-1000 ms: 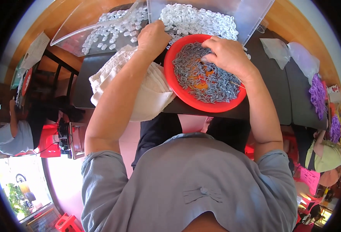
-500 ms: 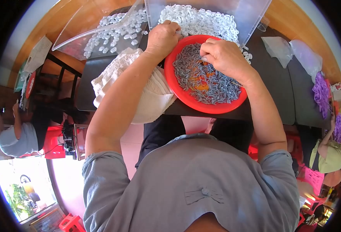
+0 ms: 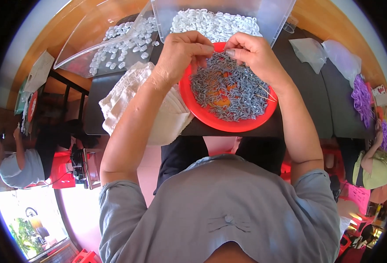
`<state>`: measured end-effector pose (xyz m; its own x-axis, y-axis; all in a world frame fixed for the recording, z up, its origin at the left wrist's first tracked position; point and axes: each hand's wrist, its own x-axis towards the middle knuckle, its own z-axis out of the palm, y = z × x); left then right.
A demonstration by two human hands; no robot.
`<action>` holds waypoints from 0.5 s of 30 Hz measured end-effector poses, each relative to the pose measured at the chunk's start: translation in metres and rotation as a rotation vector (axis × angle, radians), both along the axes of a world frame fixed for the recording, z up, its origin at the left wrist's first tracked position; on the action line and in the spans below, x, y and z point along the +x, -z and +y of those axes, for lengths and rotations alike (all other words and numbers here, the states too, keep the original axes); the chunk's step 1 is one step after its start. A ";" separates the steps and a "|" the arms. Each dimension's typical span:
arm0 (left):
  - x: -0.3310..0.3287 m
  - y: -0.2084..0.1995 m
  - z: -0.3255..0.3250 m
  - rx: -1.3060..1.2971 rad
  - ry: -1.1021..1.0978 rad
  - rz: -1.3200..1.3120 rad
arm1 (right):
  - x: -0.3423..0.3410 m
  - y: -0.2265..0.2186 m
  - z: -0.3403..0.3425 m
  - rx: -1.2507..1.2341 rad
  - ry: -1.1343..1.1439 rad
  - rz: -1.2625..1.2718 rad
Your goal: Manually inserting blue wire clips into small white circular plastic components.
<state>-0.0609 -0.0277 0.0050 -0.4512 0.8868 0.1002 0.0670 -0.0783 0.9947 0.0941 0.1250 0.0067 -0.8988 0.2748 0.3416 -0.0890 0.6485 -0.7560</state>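
A red basin (image 3: 228, 127) holds many small grey screw-like pieces (image 3: 246, 107). Over its far left rim my left hand (image 3: 182, 55) is closed in a pinch, thumb against fingers. Facing it across the far rim, my right hand (image 3: 257, 57) pinches too, with thumb and forefinger together. Whatever sits in either pinch is too small or hidden to make out. Beyond the hands, small white oval plastic pieces (image 3: 215, 24) fill a clear plastic bin (image 3: 270, 22). Two thin sticks (image 3: 265, 94) lie over the grey pieces near my right wrist.
A cream cloth (image 3: 132, 103) lies left of the basin. Behind it, a clear tray (image 3: 77, 55) holds more white pieces. Plastic bags (image 3: 309, 55) and purple strands (image 3: 362, 103) lie along the dark table's right (image 3: 307, 103). Other people sit at far left and right.
My left hand has come back from the white pieces to the basin's far left rim. My right hand has lifted off the grey pieces toward the far rim, facing the left.
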 end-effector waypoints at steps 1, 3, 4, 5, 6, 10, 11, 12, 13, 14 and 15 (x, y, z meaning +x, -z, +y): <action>0.007 -0.003 -0.002 -0.011 0.046 -0.165 | 0.001 -0.003 -0.002 -0.056 0.009 -0.029; 0.011 -0.002 0.000 -0.022 0.091 -0.208 | 0.001 -0.004 -0.002 -0.111 0.018 -0.057; 0.012 -0.001 0.001 -0.036 0.138 -0.251 | 0.000 -0.002 -0.001 -0.092 0.006 -0.018; 0.011 0.000 0.001 -0.036 0.140 -0.250 | 0.000 -0.001 0.000 -0.073 -0.006 0.020; 0.009 0.001 0.002 -0.065 0.181 -0.318 | 0.001 -0.002 0.000 -0.073 -0.003 0.022; 0.005 -0.002 0.005 -0.153 0.284 -0.515 | 0.004 -0.008 -0.003 -0.221 0.006 0.035; 0.005 -0.003 0.006 -0.151 0.286 -0.511 | 0.005 -0.010 -0.003 -0.286 0.003 0.045; 0.007 -0.004 0.008 -0.134 0.290 -0.526 | 0.006 -0.012 -0.003 -0.282 0.004 0.048; 0.009 -0.006 0.010 -0.118 0.293 -0.543 | 0.007 -0.014 -0.004 -0.318 0.000 0.058; 0.010 -0.006 0.012 -0.117 0.294 -0.540 | 0.007 -0.015 -0.004 -0.354 -0.005 0.068; 0.011 -0.006 0.014 -0.106 0.279 -0.551 | 0.008 -0.016 -0.004 -0.352 -0.005 0.071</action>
